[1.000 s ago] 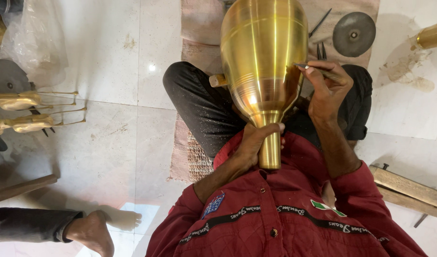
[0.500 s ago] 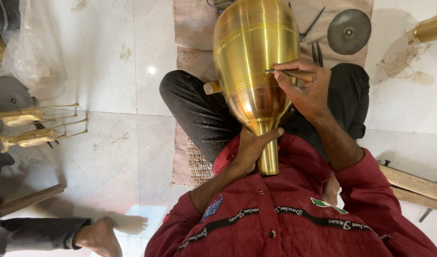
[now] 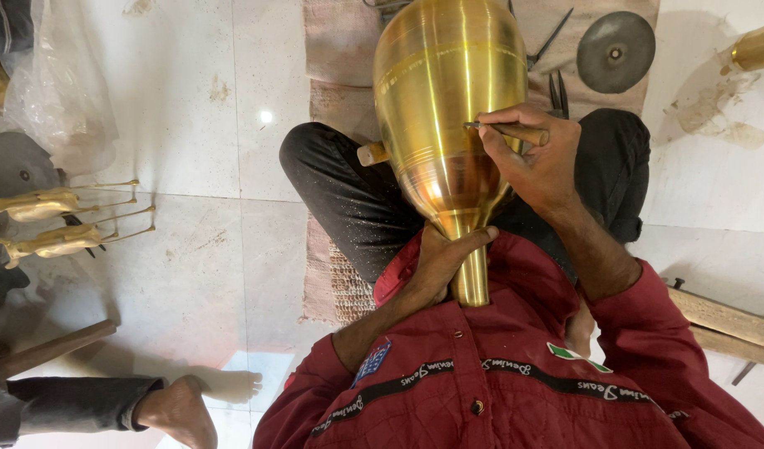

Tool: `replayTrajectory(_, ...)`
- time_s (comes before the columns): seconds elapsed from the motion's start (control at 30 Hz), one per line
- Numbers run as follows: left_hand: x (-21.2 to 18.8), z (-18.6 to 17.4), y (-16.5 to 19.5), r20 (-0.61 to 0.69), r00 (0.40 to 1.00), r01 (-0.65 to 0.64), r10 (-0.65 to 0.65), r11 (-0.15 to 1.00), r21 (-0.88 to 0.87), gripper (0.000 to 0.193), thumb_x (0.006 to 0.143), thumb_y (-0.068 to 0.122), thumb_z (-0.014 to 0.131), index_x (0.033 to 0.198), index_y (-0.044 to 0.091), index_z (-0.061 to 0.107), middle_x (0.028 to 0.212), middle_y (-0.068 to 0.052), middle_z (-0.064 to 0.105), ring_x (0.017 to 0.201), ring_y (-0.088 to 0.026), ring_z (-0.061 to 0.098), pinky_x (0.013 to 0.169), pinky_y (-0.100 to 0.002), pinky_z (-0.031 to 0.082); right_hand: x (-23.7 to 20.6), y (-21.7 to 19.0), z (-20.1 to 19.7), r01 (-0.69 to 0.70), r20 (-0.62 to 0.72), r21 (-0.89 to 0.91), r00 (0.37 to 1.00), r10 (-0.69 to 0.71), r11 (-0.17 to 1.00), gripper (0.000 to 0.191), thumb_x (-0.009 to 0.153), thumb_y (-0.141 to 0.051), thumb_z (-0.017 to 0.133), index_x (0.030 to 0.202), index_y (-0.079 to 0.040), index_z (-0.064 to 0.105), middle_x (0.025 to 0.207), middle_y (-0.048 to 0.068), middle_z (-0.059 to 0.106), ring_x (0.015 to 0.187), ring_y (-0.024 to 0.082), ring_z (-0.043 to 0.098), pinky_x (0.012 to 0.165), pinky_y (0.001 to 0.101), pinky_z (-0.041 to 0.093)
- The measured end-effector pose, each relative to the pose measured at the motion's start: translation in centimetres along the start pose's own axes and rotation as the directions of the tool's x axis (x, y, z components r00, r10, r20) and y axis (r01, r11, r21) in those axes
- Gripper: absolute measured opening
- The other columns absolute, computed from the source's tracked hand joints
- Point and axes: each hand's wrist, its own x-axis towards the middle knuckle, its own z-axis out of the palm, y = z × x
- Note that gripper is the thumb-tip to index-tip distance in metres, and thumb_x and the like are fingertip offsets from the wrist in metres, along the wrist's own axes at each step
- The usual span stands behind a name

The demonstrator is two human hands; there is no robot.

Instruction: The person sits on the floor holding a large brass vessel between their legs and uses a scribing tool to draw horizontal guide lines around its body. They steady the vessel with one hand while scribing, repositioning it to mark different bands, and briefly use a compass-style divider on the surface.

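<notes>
A large polished brass vase (image 3: 448,108) lies across my lap with its narrow neck pointing toward my chest. My left hand (image 3: 444,258) grips the neck just below the flare. My right hand (image 3: 536,158) rests against the vase's right side and holds a wooden-handled engraving tool (image 3: 511,130), whose metal tip touches the brass body. I sit cross-legged in dark trousers and a red jacket on a woven mat (image 3: 340,283).
Metal hand tools (image 3: 552,37) and a grey round disc (image 3: 615,51) lie on the mat beyond the vase. Brass animal figures (image 3: 57,220) stand on the tiled floor at left. Another person's bare foot (image 3: 178,411) is at bottom left. Wooden planks (image 3: 723,320) lie at right.
The vase has swung slightly left across my lap. My right hand with the tool has slid lower and left along the vase's side; my left hand keeps its grip on the neck.
</notes>
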Motion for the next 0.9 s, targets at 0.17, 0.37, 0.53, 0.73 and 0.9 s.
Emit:
replayTrajectory(0.17, -0.1, 0.0, 0.2, 0.026, 0.999, -0.03, 0.03, 1.0, -0.004, 0.036, 0.084, 0.013, 0.081, 0.113, 0.0, 0.064, 0.091, -0.003, 0.067, 0.076, -0.01, 0.065, 0.067, -0.027, 0.055, -0.1, -0.4, -0.3, 0.005, 0.037, 0.034, 0.999, -0.006, 0.999, 0.013, 0.102, 0.004, 0.072, 0.115, 0.006, 0.072, 0.111, 0.016, 0.076, 0.102, 0.017, 0.076, 0.087, 0.0271, 0.063)
replayTrajectory(0.37, -0.1, 0.0, 0.0, 0.017, 0.999, -0.045, 0.045, 0.999, -0.011, 0.04, 0.082, 0.012, 0.081, 0.117, 0.0, 0.064, 0.095, -0.002, 0.068, 0.079, -0.01, 0.064, 0.069, -0.027, 0.054, -1.0, -0.8, -0.4, 0.057, 0.06, -0.043, 0.997, -0.054, 0.997, 0.013, 0.102, 0.001, 0.073, 0.114, 0.004, 0.073, 0.111, 0.016, 0.077, 0.101, 0.018, 0.077, 0.087, 0.0279, 0.062)
replayTrajectory(0.53, 0.0, -0.1, -0.7, 0.005, 0.999, -0.035, 0.035, 0.999, -0.001, 0.041, 0.083, 0.012, 0.082, 0.118, -0.001, 0.064, 0.095, -0.003, 0.067, 0.078, -0.011, 0.063, 0.068, -0.028, 0.053, -1.4, -0.7, -0.6, 0.061, 0.068, -0.013, 0.996, -0.06, 0.998, 0.013, 0.101, 0.0, 0.074, 0.114, 0.003, 0.073, 0.113, 0.017, 0.076, 0.102, 0.019, 0.076, 0.088, 0.0289, 0.063)
replayTrajectory(0.73, 0.0, -0.3, -0.7, 0.031, 0.999, -0.036, 0.035, 0.999, 0.027, 0.047, 0.083, 0.023, 0.083, 0.121, 0.003, 0.062, 0.1, -0.002, 0.069, 0.084, -0.01, 0.066, 0.074, -0.028, 0.056, -1.9, 0.7, -1.1, -0.055, 0.003, 0.163, 0.998, 0.055, 0.985, 0.014, 0.103, 0.0, 0.072, 0.116, 0.004, 0.071, 0.113, 0.017, 0.076, 0.103, 0.02, 0.077, 0.091, 0.0328, 0.065)
replayTrajectory(0.9, -0.7, -4.4, 4.0, 0.048, 0.989, 0.069, -0.138, 0.731, 0.679, 0.053, 0.096, 0.054, 0.074, 0.097, 0.001, 0.072, 0.081, -0.011, 0.068, 0.066, -0.018, 0.064, 0.056, -0.032, 0.055, -5.9, 2.0, -1.9, 0.005, -0.32, 0.49, 0.931, 0.175, 0.872, 0.01, 0.103, 0.001, 0.057, 0.103, 0.0, 0.067, 0.103, 0.013, 0.072, 0.099, 0.021, 0.074, 0.094, 0.0375, 0.065)
